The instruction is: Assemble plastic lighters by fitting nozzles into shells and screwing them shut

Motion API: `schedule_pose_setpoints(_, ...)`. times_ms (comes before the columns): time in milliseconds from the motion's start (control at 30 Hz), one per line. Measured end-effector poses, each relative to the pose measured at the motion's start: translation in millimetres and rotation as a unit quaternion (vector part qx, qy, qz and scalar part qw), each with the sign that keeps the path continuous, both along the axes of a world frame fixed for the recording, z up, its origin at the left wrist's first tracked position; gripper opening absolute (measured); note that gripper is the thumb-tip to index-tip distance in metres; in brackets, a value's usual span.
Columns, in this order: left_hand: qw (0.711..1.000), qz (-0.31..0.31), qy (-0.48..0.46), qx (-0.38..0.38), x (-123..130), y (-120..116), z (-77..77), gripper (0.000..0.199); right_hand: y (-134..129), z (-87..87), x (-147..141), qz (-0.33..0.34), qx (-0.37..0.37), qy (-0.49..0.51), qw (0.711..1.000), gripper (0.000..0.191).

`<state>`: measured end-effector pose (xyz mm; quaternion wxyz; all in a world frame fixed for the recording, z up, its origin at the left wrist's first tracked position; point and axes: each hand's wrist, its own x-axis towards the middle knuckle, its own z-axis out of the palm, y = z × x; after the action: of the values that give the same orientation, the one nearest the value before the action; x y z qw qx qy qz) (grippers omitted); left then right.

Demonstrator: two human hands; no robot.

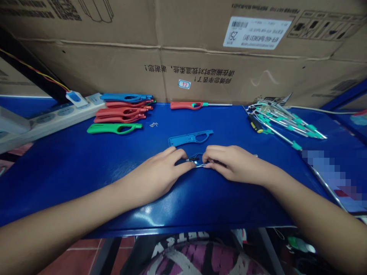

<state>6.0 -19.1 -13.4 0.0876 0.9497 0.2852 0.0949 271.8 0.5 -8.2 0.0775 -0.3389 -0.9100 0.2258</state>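
Low over the blue table, my left hand (160,170) pinches the left part of a small blue lighter casing half (197,156), thumb and fingers closed. A dark part (193,159) shows between the hands. Opposite it, my right hand (235,164) is closed on the casing's right part, with thin white wires (200,165) at its fingertips. Both hands cover much of the casing. Just beyond them lies another blue casing half (183,139), its inner side up. A red gas lighter (183,105) with a metal tube lies farther back.
Red, blue and green lighter casings (122,112) are at the back left, with small screws (153,124) beside them. Metal tubes with green parts (286,118) and a screwdriver (255,124) lie right. A power strip (54,116) borders the left; a cardboard box (129,68) stands behind.
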Motion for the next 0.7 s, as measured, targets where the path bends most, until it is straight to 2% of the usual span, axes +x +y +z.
schedule_pose_setpoints(367,1.0,0.006,0.005,-0.009,1.1,1.7,-1.4,0.033,0.5,1.7,0.2,-0.005,0.01,-0.019,1.0,0.007)
schedule_pose_setpoints(700,1.0,0.002,-0.005,-0.022,1.1,2.5,0.0,0.031,-1.0,2.4,-2.4,-0.038,-0.01,0.051,0.998,0.008)
